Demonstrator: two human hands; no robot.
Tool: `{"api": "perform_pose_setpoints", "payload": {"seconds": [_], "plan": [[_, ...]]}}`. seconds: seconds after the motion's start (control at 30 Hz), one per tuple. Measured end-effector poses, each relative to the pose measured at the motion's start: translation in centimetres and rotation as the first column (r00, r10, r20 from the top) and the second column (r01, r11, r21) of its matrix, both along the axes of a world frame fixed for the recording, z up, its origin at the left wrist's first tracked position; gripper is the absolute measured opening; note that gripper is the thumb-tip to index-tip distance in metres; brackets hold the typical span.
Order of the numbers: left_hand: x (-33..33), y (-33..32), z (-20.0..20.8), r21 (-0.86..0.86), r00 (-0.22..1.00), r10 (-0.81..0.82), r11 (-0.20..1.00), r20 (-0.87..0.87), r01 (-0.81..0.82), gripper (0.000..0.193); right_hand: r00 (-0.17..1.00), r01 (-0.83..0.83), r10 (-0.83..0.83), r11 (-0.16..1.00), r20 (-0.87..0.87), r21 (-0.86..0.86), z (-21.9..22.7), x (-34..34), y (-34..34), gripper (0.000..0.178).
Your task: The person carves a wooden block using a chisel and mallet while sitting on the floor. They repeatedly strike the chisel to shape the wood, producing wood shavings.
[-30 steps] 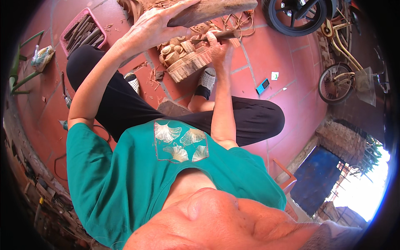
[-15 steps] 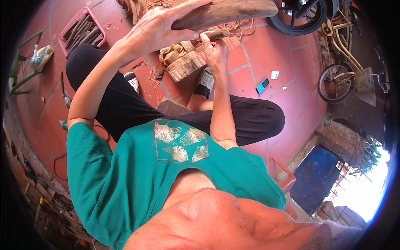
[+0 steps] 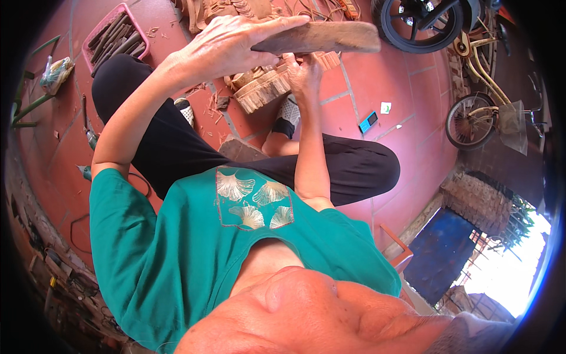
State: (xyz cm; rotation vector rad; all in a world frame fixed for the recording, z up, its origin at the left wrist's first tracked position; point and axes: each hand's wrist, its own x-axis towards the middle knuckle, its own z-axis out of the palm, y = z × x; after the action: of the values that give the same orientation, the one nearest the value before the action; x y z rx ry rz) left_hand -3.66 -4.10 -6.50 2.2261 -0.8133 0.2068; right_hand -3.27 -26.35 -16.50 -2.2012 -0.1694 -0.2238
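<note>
Stretching right from the carving [image 3: 259,91], tiled floor [image 3: 413,112] leaves room up to the bicycle [image 3: 475,121]. A phone [image 3: 368,122] lies there; a wheel [image 3: 416,25] stands beyond the tip of the club [image 3: 336,36]. Over the carving, the left hand [image 3: 227,47] clasps the club, forefinger outstretched; the right hand [image 3: 303,79] is part-hidden, its closure and hold impossible to tell.

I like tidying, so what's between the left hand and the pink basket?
In the head view, red tiles with a few wood shavings show between the left hand and pink basket.
</note>
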Motion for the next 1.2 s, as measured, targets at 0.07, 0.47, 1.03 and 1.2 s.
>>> {"api": "perform_pose_setpoints", "payload": {"seconds": [0.07,0.47,1.03,1.2], "plan": [[-0.2,-0.2,0.9,-0.088,1.000,-0.013,0.996,-0.017,0.012,0.082,1.000,-0.022,0.022,1.000,0.012,0.013,0.3,0.0,-0.1,0.024],[0.7,0.4,-1.2,0.127,0.997,0.065,0.990,0.032,-0.068,0.079,1.000,0.015,-0.010,0.978,-0.024,0.209,-0.2,0.2,-1.3,0.025],[0.4,1.1,0.6,-0.021,0.996,-0.003,1.000,-0.089,0.002,0.082,0.998,0.021,-0.008,0.979,-0.062,0.204,0.2,-0.6,-0.8,0.018],[0.1,0.3,1.0,-0.168,0.997,-0.065,0.983,0.040,0.071,0.081,0.999,-0.005,0.015,0.980,-0.051,0.197,0.8,-1.1,-0.4,0.019]]}}
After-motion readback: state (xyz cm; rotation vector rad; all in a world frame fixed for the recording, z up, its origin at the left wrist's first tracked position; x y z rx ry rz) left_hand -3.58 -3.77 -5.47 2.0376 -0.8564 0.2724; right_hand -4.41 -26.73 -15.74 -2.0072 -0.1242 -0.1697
